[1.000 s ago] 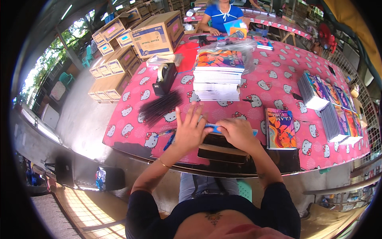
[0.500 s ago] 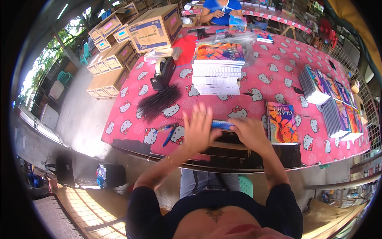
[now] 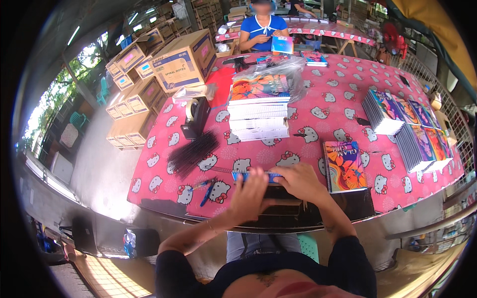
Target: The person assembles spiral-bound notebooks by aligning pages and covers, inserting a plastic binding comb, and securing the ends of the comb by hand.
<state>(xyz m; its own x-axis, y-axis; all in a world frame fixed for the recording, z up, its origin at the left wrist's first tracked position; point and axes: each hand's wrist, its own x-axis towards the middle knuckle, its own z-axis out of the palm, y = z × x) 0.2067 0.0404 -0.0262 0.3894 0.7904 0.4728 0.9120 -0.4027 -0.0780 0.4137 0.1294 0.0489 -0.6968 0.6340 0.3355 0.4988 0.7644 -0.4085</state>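
A notebook [image 3: 273, 177] lies at the table's front edge between my hands, its blue punched edge showing and much of it hidden. My right hand [image 3: 304, 183] grips its right end, thumb along the edge. Across its left part, my left hand [image 3: 251, 196] lies with stretched fingers, slightly blurred. A thin dark spiral coil [image 3: 218, 170] runs out from the notebook's left end. Blue-handled cutters [image 3: 207, 193] rest to the left of my left hand. Farther left is a heap of black spiral coils [image 3: 193, 154]. One bound notebook [image 3: 345, 168] with a colourful cover lies right of my right hand.
Beyond my hands rises a stack of notebooks [image 3: 259, 111], plastic wrap behind it. A black tape dispenser [image 3: 196, 118] stands left of it. More notebook piles [image 3: 412, 130] fill the right side. Cardboard boxes [image 3: 181, 62] are at far left; a person [image 3: 263, 32] sits across the table.
The view has tilted up, showing more of the person opposite. My left hand has slid back toward me over the notebook's edge, while my right hand keeps its grip.
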